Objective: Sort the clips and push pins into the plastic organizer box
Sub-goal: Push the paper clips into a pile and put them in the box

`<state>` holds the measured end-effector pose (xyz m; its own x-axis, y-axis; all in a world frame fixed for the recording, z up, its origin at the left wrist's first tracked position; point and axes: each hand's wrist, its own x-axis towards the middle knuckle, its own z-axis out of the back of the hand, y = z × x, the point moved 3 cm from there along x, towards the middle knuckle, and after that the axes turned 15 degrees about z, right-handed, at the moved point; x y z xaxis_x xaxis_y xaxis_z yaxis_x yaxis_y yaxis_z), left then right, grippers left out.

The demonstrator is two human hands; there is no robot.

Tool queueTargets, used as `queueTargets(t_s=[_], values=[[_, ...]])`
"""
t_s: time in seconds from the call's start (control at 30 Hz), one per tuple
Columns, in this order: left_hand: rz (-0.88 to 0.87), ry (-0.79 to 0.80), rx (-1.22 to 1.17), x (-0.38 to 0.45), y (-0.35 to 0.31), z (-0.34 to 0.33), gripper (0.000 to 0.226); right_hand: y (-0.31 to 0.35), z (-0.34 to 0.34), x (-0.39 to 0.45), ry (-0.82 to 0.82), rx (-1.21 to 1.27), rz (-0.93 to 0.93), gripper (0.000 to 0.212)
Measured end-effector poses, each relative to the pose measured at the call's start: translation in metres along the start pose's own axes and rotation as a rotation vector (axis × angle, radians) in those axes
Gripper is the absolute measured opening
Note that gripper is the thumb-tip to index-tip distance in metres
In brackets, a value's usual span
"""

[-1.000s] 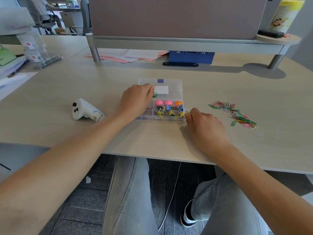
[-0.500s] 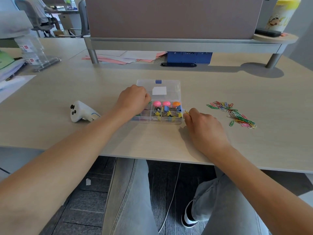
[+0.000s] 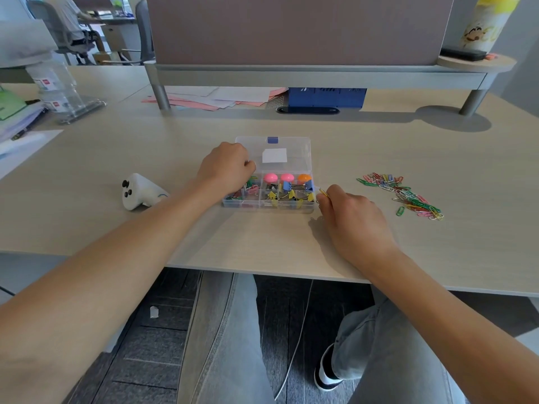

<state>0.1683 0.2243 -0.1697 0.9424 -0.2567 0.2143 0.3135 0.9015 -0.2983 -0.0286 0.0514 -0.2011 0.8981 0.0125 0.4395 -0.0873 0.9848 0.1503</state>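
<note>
Clips [image 3: 322,193] pinched in right hand [image 3: 350,217] beside organizer box [image 3: 272,182] at desk centre; left hand [image 3: 226,167] curled at box's left edge, grip unclear. Thin, light, slippery wire; fingertip pinch prob best.

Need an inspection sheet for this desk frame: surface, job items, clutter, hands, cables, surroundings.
Surface: pale wood desk.
Job's things: organizer box lid open; binder clips and round push pins inside; paper clip pile loose at right.
Clutter: white controller, papers, blue box.
Hands: left hand over the box's left compartments; right hand pinches a yellow clip.
Cables: thin white cable under the desk.
Surroundings: partition screen, seated person.
</note>
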Motion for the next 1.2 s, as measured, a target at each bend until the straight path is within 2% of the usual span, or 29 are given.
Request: queueTargets(t_s=[0.23,0.37,0.6,1.2], values=[[-0.071,-0.106,-0.093,-0.006,0.001,0.006,0.046,0.001,0.001,-0.001,-0.013,0.015,0.012,0.031],[-0.184,-0.085,-0.156,-0.02,-0.005,0.004,0.049,0.001,0.002,-0.001,-0.002,0.017,0.011,0.03],[-0.299,-0.136,-0.073,-0.036,-0.011,-0.002,0.041,0.001,0.004,-0.001,-0.005,0.0,-0.002,0.031],[-0.341,-0.203,-0.096,-0.04,-0.015,0.017,0.055,0.004,0.005,-0.002,-0.003,0.0,0.001,0.03]])
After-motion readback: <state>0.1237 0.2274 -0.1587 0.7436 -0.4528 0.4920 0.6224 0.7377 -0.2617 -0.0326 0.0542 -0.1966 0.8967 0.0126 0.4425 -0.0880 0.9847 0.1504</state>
